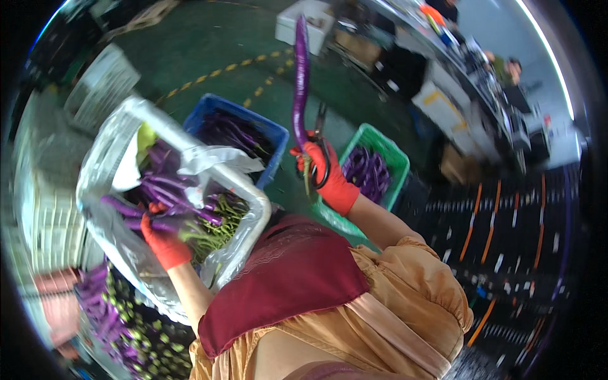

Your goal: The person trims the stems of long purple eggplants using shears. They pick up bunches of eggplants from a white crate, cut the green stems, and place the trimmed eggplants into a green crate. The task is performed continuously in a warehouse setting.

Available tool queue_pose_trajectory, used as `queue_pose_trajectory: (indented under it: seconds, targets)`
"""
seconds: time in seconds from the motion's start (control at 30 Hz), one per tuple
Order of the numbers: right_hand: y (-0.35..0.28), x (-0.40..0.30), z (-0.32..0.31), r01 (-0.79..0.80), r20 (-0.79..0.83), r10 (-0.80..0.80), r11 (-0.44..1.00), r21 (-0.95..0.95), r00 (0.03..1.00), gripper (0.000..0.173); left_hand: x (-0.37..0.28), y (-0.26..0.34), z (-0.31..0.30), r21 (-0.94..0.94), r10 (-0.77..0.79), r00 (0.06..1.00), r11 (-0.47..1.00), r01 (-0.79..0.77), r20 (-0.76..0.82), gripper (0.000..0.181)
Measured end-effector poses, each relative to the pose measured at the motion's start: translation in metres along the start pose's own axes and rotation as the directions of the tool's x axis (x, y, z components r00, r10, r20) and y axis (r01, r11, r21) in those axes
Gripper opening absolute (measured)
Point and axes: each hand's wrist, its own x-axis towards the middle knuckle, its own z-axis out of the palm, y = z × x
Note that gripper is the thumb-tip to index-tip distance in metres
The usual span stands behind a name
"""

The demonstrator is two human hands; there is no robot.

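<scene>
My right hand (330, 171), in a red glove, grips a long purple eggplant (300, 80) near its green stem end. A pair of scissors (324, 152) with black handles is held in the same hand, blades pointing away from me. The eggplant stands up above the floor. My left hand (166, 242), also red-gloved, reaches into a white box lined with clear plastic (263, 204). Its fingers are around an eggplant (159, 224) in there, slightly blurred. More eggplants (166, 187) lie in the box, their green stems (223, 228) bunched at the near right corner.
Beyond the box stands a blue crate (280, 152) of dark eggplants. A green crate (401, 161) of eggplants is under my right arm. Loose eggplants (102, 304) lie at lower left, beside stacked pale crates (52, 209). Black crates (503, 228) rise at right. People are at a far bench.
</scene>
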Motion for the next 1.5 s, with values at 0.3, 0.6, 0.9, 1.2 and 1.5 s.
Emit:
queue_pose_trajectory:
  seconds: [0.3, 0.6, 0.9, 1.2, 1.5]
  targets:
    - [0.072, -0.060, -0.298, -0.068, -0.575, -0.150, 0.938, -0.339, 0.804, 0.037, -0.012, -0.004, 0.020, 0.183, -0.073, 0.992, 0.982, 0.054, 0.099, 0.054]
    - [0.041, -0.011, -0.195, -0.090, -0.354, -0.042, 0.934, -0.346, 0.934, 0.039, -0.024, 0.027, 0.095, -0.082, -0.047, 0.924, 0.993, 0.084, 0.378, 0.054]
    - [-0.052, -0.011, 0.103, -0.400, 0.459, 0.765, 0.634, -0.662, 0.452, 0.038, -0.048, 0.063, 0.128, -0.154, 0.132, 0.812, 0.987, -0.052, 0.568, 0.094]
    - [-0.037, -0.031, 0.163, 0.238, 0.668, 0.680, 0.625, -0.743, 0.302, 0.035, -0.055, 0.066, 0.123, -0.127, 0.178, 0.830, 0.983, -0.130, 0.528, 0.058]
    - [-0.039, -0.020, 0.206, 0.744, 0.610, 0.691, 0.155, -0.650, 0.389, 0.046, -0.047, 0.054, 0.114, -0.024, 0.212, 0.860, 0.973, -0.228, 0.465, 0.064]
